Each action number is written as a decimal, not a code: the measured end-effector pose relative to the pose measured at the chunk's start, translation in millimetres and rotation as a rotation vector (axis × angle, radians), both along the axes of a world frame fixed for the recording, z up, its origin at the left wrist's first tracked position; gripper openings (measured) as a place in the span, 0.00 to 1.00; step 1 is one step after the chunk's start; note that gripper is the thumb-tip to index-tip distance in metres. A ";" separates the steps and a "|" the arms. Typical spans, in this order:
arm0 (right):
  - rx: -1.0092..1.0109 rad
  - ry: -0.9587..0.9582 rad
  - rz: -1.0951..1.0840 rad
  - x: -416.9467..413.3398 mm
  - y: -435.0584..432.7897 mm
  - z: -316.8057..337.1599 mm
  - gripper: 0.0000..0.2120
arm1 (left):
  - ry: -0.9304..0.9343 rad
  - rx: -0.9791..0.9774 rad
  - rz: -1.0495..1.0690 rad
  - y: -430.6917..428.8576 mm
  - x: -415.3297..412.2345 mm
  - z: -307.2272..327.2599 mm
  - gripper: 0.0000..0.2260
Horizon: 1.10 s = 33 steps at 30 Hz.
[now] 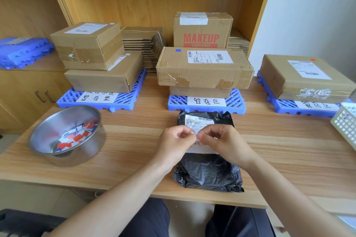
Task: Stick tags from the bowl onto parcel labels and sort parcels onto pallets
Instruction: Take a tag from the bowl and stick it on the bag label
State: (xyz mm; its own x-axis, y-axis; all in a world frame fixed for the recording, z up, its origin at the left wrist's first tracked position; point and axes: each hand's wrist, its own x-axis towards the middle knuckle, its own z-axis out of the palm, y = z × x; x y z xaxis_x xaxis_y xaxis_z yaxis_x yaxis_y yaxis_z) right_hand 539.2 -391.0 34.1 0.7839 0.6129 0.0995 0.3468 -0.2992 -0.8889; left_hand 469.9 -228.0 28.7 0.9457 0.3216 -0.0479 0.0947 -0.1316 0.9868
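Left grip (174,140), right grip (223,140) pinch one tag (194,133).

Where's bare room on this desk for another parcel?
Bare desk between the bowl and the black parcel, and right of that parcel, before the right pallet and white basket. Crowded at the back: boxes fill all pallets.

The bowl (67,136) is brushed, shiny metal. The table (134,140) shows matt wood grain. The mailer bag (209,175) is glossy, crinkled black plastic. Parcels (204,67) are taped brown cardboard on blue plastic pallets (236,104).
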 end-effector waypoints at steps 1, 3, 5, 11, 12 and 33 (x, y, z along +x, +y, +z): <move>0.008 0.003 -0.003 -0.1 0.1 -0.5 0.07 | -0.006 -0.004 -0.002 -0.2 -0.3 -0.1 0.06; 0.033 0.031 -0.005 -0.8 1.0 -0.6 0.06 | -0.015 -0.010 0.002 -0.8 -0.6 -0.2 0.05; 0.058 0.077 -0.004 -2.3 2.2 0.4 0.06 | -0.022 -0.008 0.009 -1.3 -0.3 -1.0 0.04; 0.086 0.114 0.009 -3.9 4.7 4.2 0.06 | 0.013 -0.036 0.014 0.7 2.2 -3.2 0.06; 0.088 0.118 0.013 -4.0 4.8 4.8 0.06 | 0.013 -0.047 0.012 1.1 2.4 -3.4 0.05; 0.162 0.324 -0.007 7.4 -1.5 6.1 0.07 | -0.022 -0.473 -0.222 18.9 0.7 -7.1 0.06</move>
State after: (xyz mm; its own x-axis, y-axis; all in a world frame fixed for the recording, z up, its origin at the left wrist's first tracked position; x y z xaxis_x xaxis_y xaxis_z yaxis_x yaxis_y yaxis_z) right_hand 546.7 -392.5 40.2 0.7950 0.6037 -0.0591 0.0379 -0.1466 -0.9885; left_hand 470.5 -209.0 21.6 0.9910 0.0616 -0.1189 0.0938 0.3141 0.9448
